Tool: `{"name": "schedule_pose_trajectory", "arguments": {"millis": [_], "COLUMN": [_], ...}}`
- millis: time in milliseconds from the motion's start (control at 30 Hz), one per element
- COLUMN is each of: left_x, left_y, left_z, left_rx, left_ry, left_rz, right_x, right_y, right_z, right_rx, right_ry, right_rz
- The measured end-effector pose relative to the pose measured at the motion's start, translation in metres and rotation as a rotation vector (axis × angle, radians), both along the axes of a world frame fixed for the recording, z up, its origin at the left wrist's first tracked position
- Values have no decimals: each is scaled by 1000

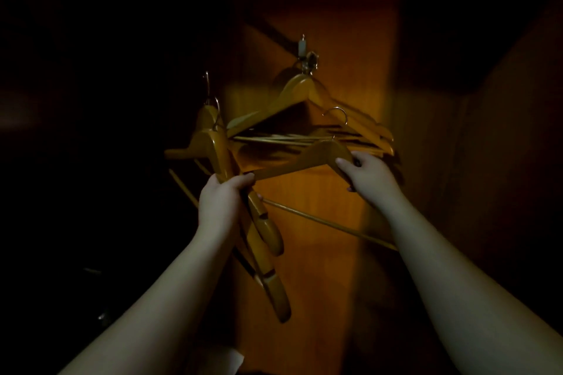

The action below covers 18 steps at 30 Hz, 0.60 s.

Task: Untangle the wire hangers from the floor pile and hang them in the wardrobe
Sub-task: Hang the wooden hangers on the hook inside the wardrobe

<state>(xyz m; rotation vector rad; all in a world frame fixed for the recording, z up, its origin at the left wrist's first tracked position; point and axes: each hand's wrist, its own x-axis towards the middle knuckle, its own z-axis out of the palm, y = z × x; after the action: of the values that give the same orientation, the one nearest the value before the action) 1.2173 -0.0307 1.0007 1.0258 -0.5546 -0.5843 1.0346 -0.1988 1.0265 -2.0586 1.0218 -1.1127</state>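
Observation:
The hangers here are wooden with metal hooks. My left hand (224,192) grips a bundle of two or three hangers (262,228) that point down and to the right, their hooks up near the dark left side. My right hand (367,175) holds the right shoulder of a single hanger (307,158), whose left end reaches my left hand and whose hook (336,114) points up. Behind it, several hangers (300,94) hang from a metal hook fitting (307,55) on the wardrobe's wooden panel.
The scene is very dark. A lit strip of the orange wooden wardrobe panel (304,253) runs down the middle, with dark wood to the right (487,161) and blackness to the left. Something pale (225,359) shows at the bottom edge.

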Motion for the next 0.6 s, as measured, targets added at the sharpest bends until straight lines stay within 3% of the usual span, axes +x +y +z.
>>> {"name": "schedule_pose_trajectory", "arguments": {"millis": [600], "left_x": [30], "left_y": [-25], "left_z": [65], "left_rx": [-73], "left_ry": [-95], "left_rz": [15], "right_x": [35], "right_y": [-63], "right_z": [127], "right_rx": [19], "right_ry": [-121], "right_rz": [74]}}
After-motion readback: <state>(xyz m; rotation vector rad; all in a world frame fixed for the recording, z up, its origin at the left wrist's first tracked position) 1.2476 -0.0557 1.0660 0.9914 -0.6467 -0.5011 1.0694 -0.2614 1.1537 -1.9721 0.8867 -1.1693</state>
